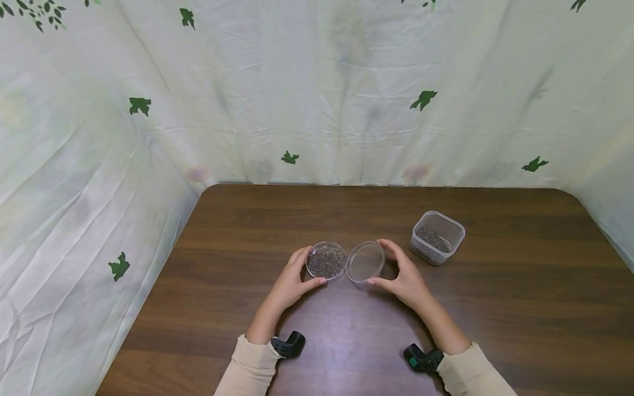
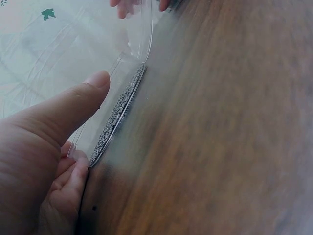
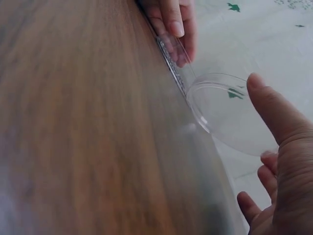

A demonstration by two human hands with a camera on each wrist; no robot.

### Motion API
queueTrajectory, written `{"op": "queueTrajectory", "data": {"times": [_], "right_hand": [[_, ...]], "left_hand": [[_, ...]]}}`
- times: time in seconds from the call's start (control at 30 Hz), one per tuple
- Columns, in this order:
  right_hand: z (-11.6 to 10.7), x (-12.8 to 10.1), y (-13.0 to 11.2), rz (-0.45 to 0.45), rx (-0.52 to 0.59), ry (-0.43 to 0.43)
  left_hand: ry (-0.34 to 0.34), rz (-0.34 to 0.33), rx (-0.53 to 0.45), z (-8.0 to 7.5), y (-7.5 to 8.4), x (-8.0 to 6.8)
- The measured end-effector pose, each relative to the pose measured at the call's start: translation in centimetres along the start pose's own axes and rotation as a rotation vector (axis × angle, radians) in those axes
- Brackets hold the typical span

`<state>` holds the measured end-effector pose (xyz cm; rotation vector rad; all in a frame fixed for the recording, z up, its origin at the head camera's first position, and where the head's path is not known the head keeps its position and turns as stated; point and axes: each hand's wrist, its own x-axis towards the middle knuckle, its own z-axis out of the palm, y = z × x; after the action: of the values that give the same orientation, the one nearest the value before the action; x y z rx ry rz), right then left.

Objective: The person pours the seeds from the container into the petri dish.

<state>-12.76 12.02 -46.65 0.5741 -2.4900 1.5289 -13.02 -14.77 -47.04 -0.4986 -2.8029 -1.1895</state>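
Head view is showing a dark wooden table (image 1: 346, 341) with a smooth, grained top, backed by a creased cloth (image 1: 317, 99) printed with green leaves. Near its right side a square clear plastic tub (image 1: 438, 237) is sitting, holding dark grains. At the middle, the left hand (image 1: 289, 283) is curling its fingers around a round shallow dish (image 1: 326, 260) of dark grains, while the right hand (image 1: 403, 275) is gripping a thin clear lid (image 1: 365, 262), tilted up beside the dish. A nudge from that slick lid's edge could be scattering grains.
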Motion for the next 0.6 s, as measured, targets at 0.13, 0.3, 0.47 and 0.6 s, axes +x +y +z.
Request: {"op": "queueTrajectory", "data": {"times": [0.13, 0.3, 0.47, 0.6], "right_hand": [[0.0, 0.2, -1.6, -0.029, 0.055, 0.017], [0.1, 0.4, -3.2, -0.042, 0.073, 0.035], [0.7, 0.8, -3.6, -0.038, 0.090, 0.037], [1.1, 1.1, -3.6, -0.065, 0.115, 0.037]], "left_hand": [[0.004, 0.004, -0.014, 0.0, 0.1, 0.0], [0.010, 0.013, -0.018, 0.0, 0.0, 0.0], [0.014, 0.010, -0.015, 0.1, 0.0, 0.0], [0.014, 0.008, -0.019, 0.1, 0.0, 0.0]]}}
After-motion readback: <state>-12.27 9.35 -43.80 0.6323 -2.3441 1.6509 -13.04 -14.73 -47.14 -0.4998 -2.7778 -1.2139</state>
